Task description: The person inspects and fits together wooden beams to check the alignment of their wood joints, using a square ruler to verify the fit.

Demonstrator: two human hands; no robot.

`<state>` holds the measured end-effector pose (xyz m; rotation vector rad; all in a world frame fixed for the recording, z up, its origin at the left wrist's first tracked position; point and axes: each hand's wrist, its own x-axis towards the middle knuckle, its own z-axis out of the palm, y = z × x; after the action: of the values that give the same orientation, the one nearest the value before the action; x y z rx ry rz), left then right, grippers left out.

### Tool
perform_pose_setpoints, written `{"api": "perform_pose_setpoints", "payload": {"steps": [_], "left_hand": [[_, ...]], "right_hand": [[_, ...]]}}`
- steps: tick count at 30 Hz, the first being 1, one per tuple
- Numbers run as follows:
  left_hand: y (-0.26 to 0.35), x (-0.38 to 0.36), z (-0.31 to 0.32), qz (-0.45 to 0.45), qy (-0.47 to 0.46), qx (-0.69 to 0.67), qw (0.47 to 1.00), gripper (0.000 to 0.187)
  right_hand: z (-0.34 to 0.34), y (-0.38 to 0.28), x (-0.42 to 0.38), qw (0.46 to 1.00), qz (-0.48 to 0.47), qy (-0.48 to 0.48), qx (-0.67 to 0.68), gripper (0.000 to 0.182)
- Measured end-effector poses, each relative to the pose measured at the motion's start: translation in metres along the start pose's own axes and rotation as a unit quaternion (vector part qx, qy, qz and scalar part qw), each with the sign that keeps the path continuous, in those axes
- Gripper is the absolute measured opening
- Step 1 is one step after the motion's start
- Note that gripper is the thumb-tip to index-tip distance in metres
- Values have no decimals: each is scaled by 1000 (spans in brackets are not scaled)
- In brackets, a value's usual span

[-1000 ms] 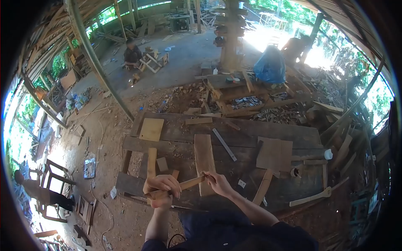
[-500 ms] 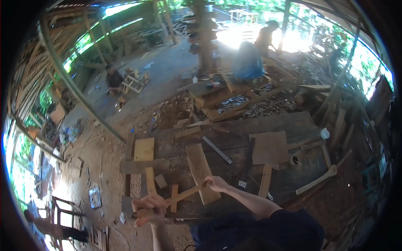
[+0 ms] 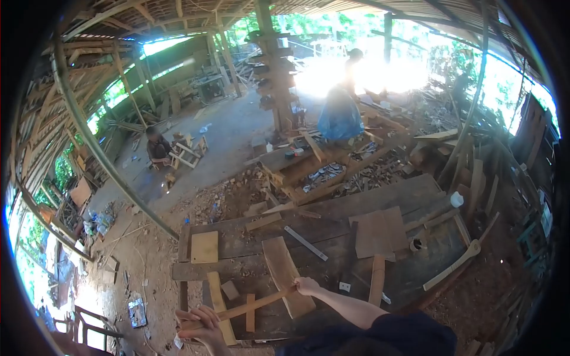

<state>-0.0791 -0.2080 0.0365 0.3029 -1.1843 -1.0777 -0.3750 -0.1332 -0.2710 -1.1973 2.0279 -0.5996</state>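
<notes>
A narrow wooden strip (image 3: 255,304) slants above the near side of the workbench, held at both ends. My left hand (image 3: 206,326) wraps its fingers round the lower left end. At the upper right end, my right hand (image 3: 306,286) pinches the strip. Beneath the right hand lies a wide wooden board (image 3: 282,261), partly covered by the strip and hand. A short flat piece of wood (image 3: 250,320) passes under the strip's middle. Close to my left hand, a longer light slat (image 3: 215,291) lies beside a small wood block (image 3: 230,289).
The workbench (image 3: 332,237) carries a metal ruler (image 3: 306,243), a brown sheet (image 3: 378,234), a yellowish square panel (image 3: 205,247) and a white socket plate (image 3: 344,286). Scrap wood is heaped beyond it. One person (image 3: 157,147) sits by a wooden frame; another person (image 3: 351,71) stands farther back.
The view has tilted upward, so the bench and both hands appear lower. The fingers of my left hand look more closed round the strip; my right hand keeps its hold.
</notes>
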Motion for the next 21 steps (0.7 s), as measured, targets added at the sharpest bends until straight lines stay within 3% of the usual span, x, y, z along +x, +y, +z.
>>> {"api": "perform_pose_setpoints", "payload": {"steps": [1,4,8,10,14,16,21], "left_hand": [[2,2,-4,5,2,3,1000,65],[3,2,1,-2,-46,-12,999,64],[-5,5,-3,8,-2,-9,1000,62],[1,0,-11,-3,13,-6,1000,62],[10,0,-1,-2,-23,0,1000,60],[13,-3,-1,-49,-42,-18,998,61],[8,-3,-4,-23,-56,-41,997,60]], "right_hand": [[-2,-9,-3,998,-55,-18,32,26],[-38,-68,-41,996,-65,-54,-1,27],[-24,-38,-24,999,-37,7,28,27],[-14,-20,-21,999,46,-4,-13,28],[2,3,5,995,99,-10,-5,29],[3,-6,6,989,115,-37,-80,31],[-27,-61,-48,998,12,-54,-14,31]]}}
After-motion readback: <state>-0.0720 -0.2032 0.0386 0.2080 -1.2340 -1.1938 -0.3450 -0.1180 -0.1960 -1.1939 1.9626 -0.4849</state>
